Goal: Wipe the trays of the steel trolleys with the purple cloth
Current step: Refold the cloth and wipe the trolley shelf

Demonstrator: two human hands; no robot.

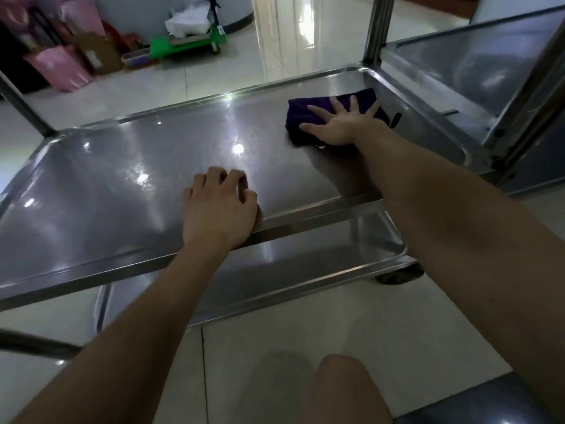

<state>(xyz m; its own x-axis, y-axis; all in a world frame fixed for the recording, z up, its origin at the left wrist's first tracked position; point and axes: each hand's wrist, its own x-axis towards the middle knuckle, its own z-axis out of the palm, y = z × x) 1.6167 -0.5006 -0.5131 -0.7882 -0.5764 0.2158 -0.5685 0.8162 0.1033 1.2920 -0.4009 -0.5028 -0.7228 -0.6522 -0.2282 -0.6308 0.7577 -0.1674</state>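
Note:
A steel trolley's middle tray (pixel 122 185) spreads across the view, shiny and reflecting ceiling lights. The folded purple cloth (pixel 308 116) lies on its far right part. My right hand (pixel 339 123) presses flat on the cloth with fingers spread and straight. My left hand (pixel 218 206) rests on the tray's near rim with its fingers curled onto the tray surface, holding nothing. A lower tray (pixel 305 270) shows beneath the near rim.
A second steel trolley's tray (pixel 477 59) stands at the right, beyond an upright steel post (pixel 377 29). On the tiled floor at the back left are pink bags (pixel 58 71), cardboard and a green hand cart (pixel 189 41). My knee (pixel 345 390) is at the bottom.

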